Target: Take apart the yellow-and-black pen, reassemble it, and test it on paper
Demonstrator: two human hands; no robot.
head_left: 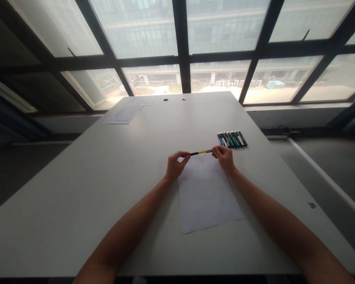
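Between my two hands is a black and yellow pen, held nearly level above the far end of a white sheet of paper. My left hand pinches its black left end. The right end is pinched by my right hand, whose fingers cover the tip. Just beyond my right hand lies a row of several pens, side by side, mostly black with green, blue and white parts.
The white table reaches to large windows with dark frames. More papers lie at its far left corner. Two small round dark spots are near the far edge. A small dark mark is near the right edge.
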